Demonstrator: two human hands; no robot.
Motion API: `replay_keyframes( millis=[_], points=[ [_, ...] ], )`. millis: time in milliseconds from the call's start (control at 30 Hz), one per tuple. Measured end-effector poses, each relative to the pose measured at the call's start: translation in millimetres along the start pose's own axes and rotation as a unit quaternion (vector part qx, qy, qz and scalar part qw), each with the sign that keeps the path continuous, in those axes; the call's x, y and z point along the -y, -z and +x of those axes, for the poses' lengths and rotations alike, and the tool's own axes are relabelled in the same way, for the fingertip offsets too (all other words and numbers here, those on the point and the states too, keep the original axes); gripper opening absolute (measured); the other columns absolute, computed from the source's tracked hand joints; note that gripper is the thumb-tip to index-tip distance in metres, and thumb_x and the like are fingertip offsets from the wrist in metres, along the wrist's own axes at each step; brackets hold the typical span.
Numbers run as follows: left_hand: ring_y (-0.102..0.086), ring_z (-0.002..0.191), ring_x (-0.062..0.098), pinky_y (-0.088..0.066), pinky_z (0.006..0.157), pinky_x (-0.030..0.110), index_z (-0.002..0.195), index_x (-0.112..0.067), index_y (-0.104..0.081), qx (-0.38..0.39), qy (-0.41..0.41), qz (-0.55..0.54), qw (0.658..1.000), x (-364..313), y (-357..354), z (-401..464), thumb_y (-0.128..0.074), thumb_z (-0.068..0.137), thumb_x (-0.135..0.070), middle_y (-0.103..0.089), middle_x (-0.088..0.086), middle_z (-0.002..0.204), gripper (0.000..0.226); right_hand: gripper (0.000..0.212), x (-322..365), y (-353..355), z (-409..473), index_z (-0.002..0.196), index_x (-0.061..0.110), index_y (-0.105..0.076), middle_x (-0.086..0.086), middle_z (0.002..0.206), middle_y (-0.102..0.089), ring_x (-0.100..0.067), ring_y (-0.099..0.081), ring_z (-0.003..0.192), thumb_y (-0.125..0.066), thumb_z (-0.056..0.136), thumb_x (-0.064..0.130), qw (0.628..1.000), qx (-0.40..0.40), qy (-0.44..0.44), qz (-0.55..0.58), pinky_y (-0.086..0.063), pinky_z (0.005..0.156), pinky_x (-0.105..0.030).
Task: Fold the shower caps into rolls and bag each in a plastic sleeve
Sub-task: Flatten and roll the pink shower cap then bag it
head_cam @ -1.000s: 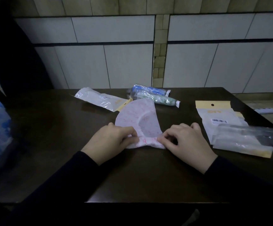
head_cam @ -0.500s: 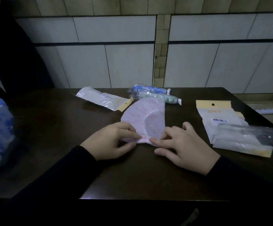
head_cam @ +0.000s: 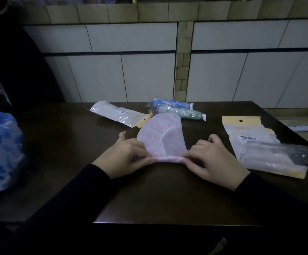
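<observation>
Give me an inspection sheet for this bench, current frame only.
Surface: dark wooden table.
Job's things: pink shower cap, near edge rolled; two bagged rolls at the back; plastic sleeves at right.
Clutter: white packet; blue and white bag at left.
Hands: left hand and right hand pinch the rolled edge.
Cables: nothing seen.
Surroundings: tiled wall.

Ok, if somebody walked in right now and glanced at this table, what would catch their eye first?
Most likely the pink shower cap at the middle of the dark table, its near edge rolled up and pinched by the left hand and right hand. Next, the bagged blue roll and green roll at the far edge, and the stack of plastic sleeves to the right.
</observation>
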State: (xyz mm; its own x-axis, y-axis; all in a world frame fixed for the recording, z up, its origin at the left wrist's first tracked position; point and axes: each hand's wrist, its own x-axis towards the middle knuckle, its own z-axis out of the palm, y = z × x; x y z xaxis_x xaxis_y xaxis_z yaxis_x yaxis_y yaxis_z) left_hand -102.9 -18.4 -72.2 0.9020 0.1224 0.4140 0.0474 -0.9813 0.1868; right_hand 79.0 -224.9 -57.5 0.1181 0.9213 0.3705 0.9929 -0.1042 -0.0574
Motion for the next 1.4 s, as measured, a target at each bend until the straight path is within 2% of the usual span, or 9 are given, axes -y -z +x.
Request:
replay_keyframes(
  millis=[100,167,300,467,600,767,1033,1233,1400],
  points=[
    [-0.055,0.07,0.005,-0.034,0.1,0.039,0.082,-0.027,-0.072,0.012,0.029,-0.035,0.999,-1.4,0.6,-1.1,-0.042,0.088,-0.06,-0.064,-0.014,0.071,0.045,0.034,1.1,-0.3,4.5,0.102,0.032,-0.068,0.016,0.083,-0.063,-0.002,-0.052,0.08,-0.039,0.095,0.05,0.998,0.008,-0.054,0.032,-0.033,0.09,-0.034],
    [-0.053,0.074,0.013,-0.043,0.08,0.029,0.084,-0.027,-0.071,0.026,0.062,-0.051,0.996,-3.9,0.8,-1.4,-0.037,0.085,-0.063,-0.059,-0.016,0.065,0.05,0.025,1.3,-1.9,6.1,0.106,0.033,-0.064,0.017,0.089,-0.061,0.0,-0.05,0.08,-0.043,0.097,0.044,0.994,0.037,-0.085,0.057,-0.031,0.096,-0.032],
    [-0.057,0.076,0.009,-0.044,0.067,0.022,0.088,-0.025,-0.072,0.02,0.084,-0.051,0.995,-5.8,1.0,-1.0,-0.034,0.082,-0.066,-0.065,-0.008,0.068,0.056,0.024,1.8,-5.2,10.5,0.111,0.036,-0.063,0.02,0.1,-0.063,0.001,-0.055,0.087,-0.045,0.097,0.044,0.984,0.067,-0.134,0.099,-0.03,0.101,-0.029],
    [-0.058,0.06,0.0,-0.039,0.06,0.012,0.085,-0.031,-0.067,-0.011,0.138,-0.093,0.986,-10.1,-0.4,1.3,-0.065,0.088,-0.043,-0.059,-0.013,0.055,0.013,0.024,2.9,-7.6,14.6,0.109,0.038,-0.065,0.025,0.089,-0.057,0.001,-0.051,0.089,-0.046,0.097,0.045,0.98,0.063,-0.161,0.095,-0.029,0.099,-0.031],
    [-0.052,0.06,0.005,-0.044,0.06,0.02,0.086,-0.031,-0.066,-0.026,0.108,-0.031,0.993,-12.5,-0.7,0.2,-0.065,0.085,-0.044,-0.06,-0.011,0.072,0.013,0.026,3.8,-9.9,12.8,0.108,0.042,-0.065,0.017,0.093,-0.055,-0.003,-0.047,0.091,-0.045,0.094,0.05,0.992,0.018,-0.125,0.027,-0.03,0.087,-0.03],
    [-0.052,0.069,0.011,-0.038,0.043,0.024,0.083,-0.027,-0.071,-0.108,-0.046,0.134,0.984,-14.1,-2.0,-0.4,-0.067,0.086,-0.036,-0.058,-0.005,0.098,0.011,0.029,5.6,-9.4,12.4,0.097,0.036,-0.07,0.018,0.094,-0.062,-0.008,-0.055,0.085,-0.044,0.09,0.044,0.999,-0.025,-0.02,-0.018,-0.041,0.074,-0.033],
    [-0.054,0.078,0.009,-0.052,0.06,0.024,0.096,-0.022,-0.077,-0.057,-0.098,0.082,0.99,-6.0,-5.1,-1.8,-0.054,0.092,-0.048,-0.066,-0.007,0.095,0.035,0.045,7.5,-9.7,10.9,0.094,0.034,-0.072,0.013,0.078,-0.055,-0.01,-0.053,0.069,-0.035,0.088,0.059,0.998,-0.003,0.017,-0.064,-0.042,0.064,-0.034],
    [-0.054,0.083,0.007,-0.054,0.063,0.031,0.098,-0.028,-0.076,-0.039,-0.057,0.038,0.997,-3.0,-4.2,-3.3,-0.058,0.087,-0.054,-0.064,-0.012,0.099,0.033,0.044,5.1,-1.2,15.7,0.116,0.042,-0.063,0.015,0.094,-0.049,-0.003,-0.046,0.088,-0.038,0.087,0.065,0.996,0.078,-0.017,-0.033,-0.032,0.085,-0.032],
    [-0.046,0.084,0.002,-0.053,0.063,0.033,0.099,-0.03,-0.076,-0.029,-0.05,0.029,0.998,-2.7,-3.3,-4.2,-0.058,0.088,-0.053,-0.06,-0.013,0.098,0.031,0.035,4.0,-1.7,15.2,0.11,0.041,-0.066,0.015,0.09,-0.05,-0.004,-0.047,0.084,-0.043,0.091,0.059,0.998,0.057,-0.012,-0.021,-0.03,0.083,-0.032]
  ],
)
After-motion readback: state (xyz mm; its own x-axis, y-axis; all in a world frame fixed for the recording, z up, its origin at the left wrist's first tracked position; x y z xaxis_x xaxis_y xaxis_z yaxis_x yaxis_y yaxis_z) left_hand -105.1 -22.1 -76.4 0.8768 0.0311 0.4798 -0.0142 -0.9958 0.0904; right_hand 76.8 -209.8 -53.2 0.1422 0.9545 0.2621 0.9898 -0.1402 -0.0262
